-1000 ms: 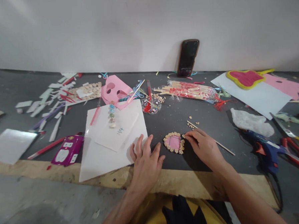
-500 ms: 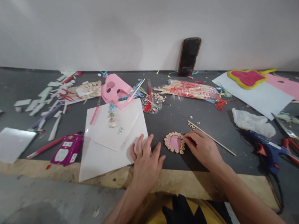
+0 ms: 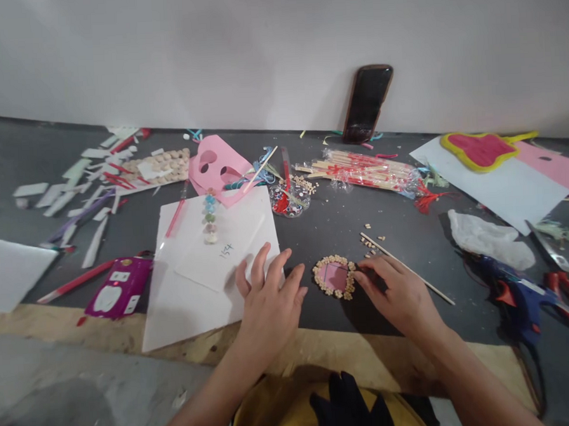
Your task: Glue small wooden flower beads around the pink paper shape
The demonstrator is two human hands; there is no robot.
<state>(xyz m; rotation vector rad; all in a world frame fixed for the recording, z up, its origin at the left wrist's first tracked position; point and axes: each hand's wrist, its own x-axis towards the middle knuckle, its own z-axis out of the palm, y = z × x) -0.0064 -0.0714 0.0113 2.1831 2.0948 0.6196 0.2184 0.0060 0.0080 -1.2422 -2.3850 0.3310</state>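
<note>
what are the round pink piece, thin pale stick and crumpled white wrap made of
Round pink piece: probably card, flat and matte; dull tan bits along its edge look like unvarnished wood. Thin pale stick: likely bare wood, evenly tan, no shine. Crumpled white wrap: perhaps thin plastic, softly creased, though tissue is possible.

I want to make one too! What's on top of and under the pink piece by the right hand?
Small tan pieces ring the pink piece, which has dark lines across it. Whatever lies underneath is covered.

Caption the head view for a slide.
Right hand at a round pink piece rimmed with tan bits, left hand alongside.
</note>
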